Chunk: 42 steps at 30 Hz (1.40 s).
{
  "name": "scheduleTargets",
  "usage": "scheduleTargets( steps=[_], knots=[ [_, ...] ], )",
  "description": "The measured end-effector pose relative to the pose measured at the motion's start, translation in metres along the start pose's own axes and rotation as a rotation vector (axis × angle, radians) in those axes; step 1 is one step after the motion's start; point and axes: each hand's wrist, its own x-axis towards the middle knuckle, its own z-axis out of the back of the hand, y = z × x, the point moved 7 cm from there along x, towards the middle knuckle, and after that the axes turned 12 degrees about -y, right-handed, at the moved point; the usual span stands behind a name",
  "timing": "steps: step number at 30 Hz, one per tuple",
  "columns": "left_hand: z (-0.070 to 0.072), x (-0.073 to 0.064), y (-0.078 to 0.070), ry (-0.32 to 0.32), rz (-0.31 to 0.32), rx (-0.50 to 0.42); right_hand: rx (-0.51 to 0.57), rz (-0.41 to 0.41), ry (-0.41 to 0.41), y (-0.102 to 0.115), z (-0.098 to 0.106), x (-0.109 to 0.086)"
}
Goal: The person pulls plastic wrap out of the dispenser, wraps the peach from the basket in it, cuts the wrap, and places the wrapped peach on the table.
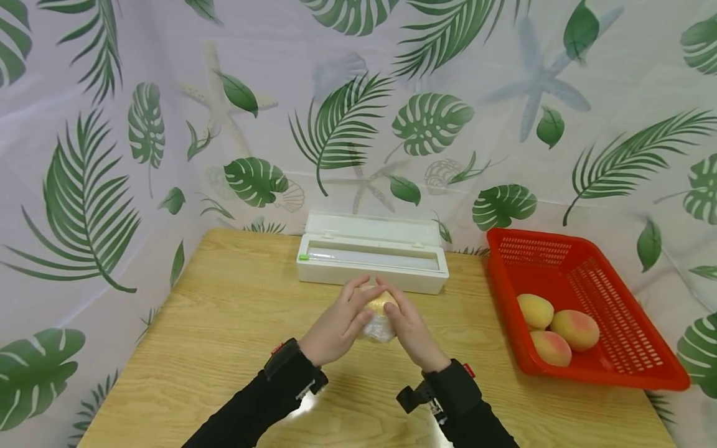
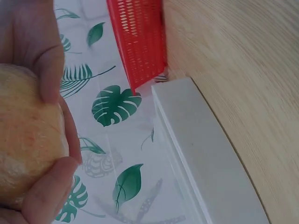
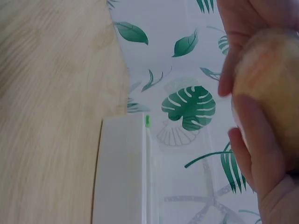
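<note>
Both hands hold a peach (image 1: 382, 303) between them, above the table and in front of the white box. Clear plastic wrap (image 1: 379, 328) covers the peach and bunches on the side toward the person. My left hand (image 1: 338, 325) grips it from the left, and my right hand (image 1: 413, 328) curls round it from the right. In the left wrist view the yellow-orange peach (image 2: 28, 135) shows a glossy film, with fingers round its edge. The right wrist view has the peach (image 3: 268, 88) at the right edge, partly hidden by fingers.
A white cling-film box (image 1: 370, 275) with a raised lid (image 1: 372, 228) and a green slider (image 1: 304, 257) stands at the table's back edge. To the right, a red plastic basket (image 1: 627, 323) holds 3 peaches (image 1: 575, 330). Leaf-printed cloth (image 1: 358, 56) hangs behind the wooden table (image 1: 224, 311).
</note>
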Motion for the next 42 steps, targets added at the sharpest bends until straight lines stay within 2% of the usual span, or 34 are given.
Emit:
scheduleTargets(
  steps=[3, 6, 9, 13, 18, 20, 22, 24, 25, 27, 29, 31, 32, 33, 35, 37, 39, 42],
  knots=[
    [0.001, -0.001, -0.001, -0.006, -0.053, 0.064, -0.085, 0.014, 0.049, 0.001, -0.001, 0.001],
    [0.000, -0.001, -0.002, 0.001, -0.098, 0.111, -0.134, -0.029, 0.085, -0.001, -0.002, 0.001],
    [0.000, 0.000, -0.004, 0.017, -0.131, 0.133, -0.140, -0.105, 0.104, -0.003, -0.003, 0.000],
    [0.000, 0.004, -0.011, 0.010, -0.196, 0.207, -0.130, -0.148, 0.061, 0.001, -0.001, -0.001],
    [0.003, 0.006, -0.022, -0.037, -0.274, 0.334, -0.162, -0.150, 0.001, 0.007, -0.001, -0.003],
    [0.003, 0.004, -0.024, -0.035, -0.293, 0.354, -0.161, -0.145, -0.005, 0.009, -0.003, -0.005],
    [0.004, 0.003, -0.024, -0.012, -0.304, 0.337, -0.184, -0.120, -0.026, 0.010, -0.003, -0.006],
    [0.006, 0.004, -0.022, 0.019, -0.273, 0.245, -0.161, -0.100, -0.040, 0.011, -0.004, -0.005],
    [0.008, 0.004, -0.019, 0.029, -0.247, 0.170, -0.137, -0.095, -0.045, 0.011, -0.005, -0.004],
    [0.014, 0.006, -0.012, 0.031, -0.152, -0.037, -0.051, -0.120, -0.053, 0.010, -0.007, -0.001],
    [0.019, 0.005, -0.002, 0.017, -0.046, -0.259, 0.090, -0.167, -0.063, 0.009, -0.008, 0.001],
    [0.023, 0.004, 0.008, -0.016, 0.031, -0.384, 0.257, -0.246, -0.082, 0.007, -0.008, 0.001],
    [0.024, 0.003, 0.011, -0.029, 0.053, -0.404, 0.339, -0.293, -0.097, 0.006, -0.008, 0.001],
    [0.024, 0.002, 0.014, -0.031, 0.058, -0.387, 0.414, -0.329, -0.105, 0.006, -0.007, 0.000],
    [0.022, 0.000, 0.015, -0.021, 0.050, -0.301, 0.555, -0.408, -0.112, 0.005, -0.007, -0.002],
    [0.019, -0.001, 0.013, -0.014, 0.030, -0.201, 0.663, -0.456, -0.074, 0.006, -0.010, -0.003],
    [0.015, 0.001, 0.011, -0.021, 0.035, -0.164, 0.716, -0.452, 0.006, 0.009, -0.014, -0.004],
    [0.014, 0.004, 0.009, -0.091, 0.057, -0.136, 0.705, -0.407, 0.129, 0.012, -0.021, -0.004]
  ],
)
